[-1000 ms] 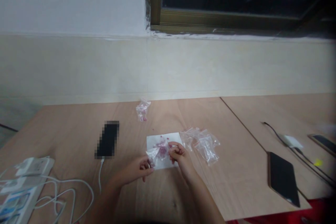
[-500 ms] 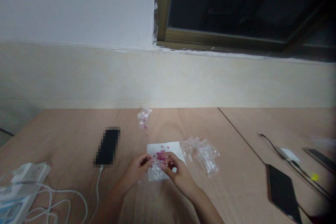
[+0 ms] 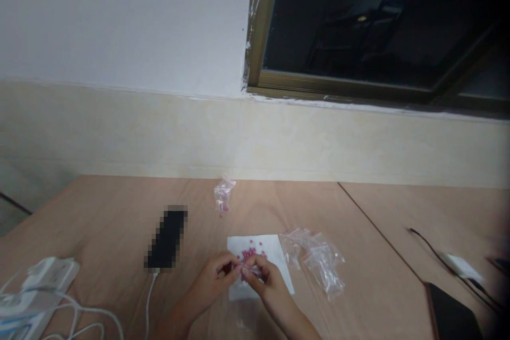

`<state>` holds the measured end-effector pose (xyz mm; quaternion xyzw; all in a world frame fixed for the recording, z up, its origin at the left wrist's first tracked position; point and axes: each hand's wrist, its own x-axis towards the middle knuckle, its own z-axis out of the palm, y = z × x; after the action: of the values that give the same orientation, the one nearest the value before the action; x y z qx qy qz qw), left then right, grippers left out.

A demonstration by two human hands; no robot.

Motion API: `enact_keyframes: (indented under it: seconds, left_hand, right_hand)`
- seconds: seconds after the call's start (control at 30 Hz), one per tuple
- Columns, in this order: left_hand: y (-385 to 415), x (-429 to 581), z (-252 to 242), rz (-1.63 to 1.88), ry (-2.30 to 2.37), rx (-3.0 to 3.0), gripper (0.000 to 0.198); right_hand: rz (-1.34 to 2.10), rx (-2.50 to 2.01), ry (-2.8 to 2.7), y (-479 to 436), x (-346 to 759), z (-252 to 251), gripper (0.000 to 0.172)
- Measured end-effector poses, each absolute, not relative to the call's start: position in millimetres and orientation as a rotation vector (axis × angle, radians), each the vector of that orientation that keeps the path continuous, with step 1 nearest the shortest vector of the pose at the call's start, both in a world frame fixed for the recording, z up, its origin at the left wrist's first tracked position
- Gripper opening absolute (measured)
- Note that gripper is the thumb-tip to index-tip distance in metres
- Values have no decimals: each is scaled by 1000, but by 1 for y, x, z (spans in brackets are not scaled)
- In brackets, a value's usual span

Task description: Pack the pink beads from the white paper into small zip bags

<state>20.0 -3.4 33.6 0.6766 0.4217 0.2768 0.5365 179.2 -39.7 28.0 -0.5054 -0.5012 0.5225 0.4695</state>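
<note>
My left hand [image 3: 215, 279] and my right hand [image 3: 263, 279] meet over the near edge of a white paper sheet [image 3: 274, 247]. Both pinch the top of a small clear plastic bag [image 3: 249, 271] between fingertips. A cluster of small pink beads [image 3: 250, 252] lies on the sheet just beyond my fingers. A pile of empty clear zip bags [image 3: 319, 257] lies right of the sheet. One small bag holding pink beads [image 3: 223, 195] rests farther back on the wooden table [image 3: 99, 212].
A black phone [image 3: 166, 238] with a white cable lies left of the sheet. A white power strip [image 3: 37, 281] with cables sits at the near left. A dark tablet [image 3: 452, 316] and a white charger [image 3: 460, 265] are at the right. A wall and window stand behind.
My view has tilted upward, so the table sits lower in frame. My hands have come closer together on the small bag, nearer the sheet's front edge.
</note>
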Motion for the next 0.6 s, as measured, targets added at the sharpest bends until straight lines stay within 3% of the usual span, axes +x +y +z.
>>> enact_keyframes:
  seconds: [0.4, 0.5, 0.6]
  left_hand:
    - [4, 11, 26, 593, 1038, 1551, 23]
    - [41, 5, 10, 678, 1149, 1579, 18]
    - [91, -7, -10, 763, 1573, 1690, 10]
  right_hand:
    - [1319, -1372, -924, -45, 190, 18, 36]
    - [1147, -1439, -895, -39, 220, 21, 38]
    - [870, -1581, -839, -29, 268, 19, 41]
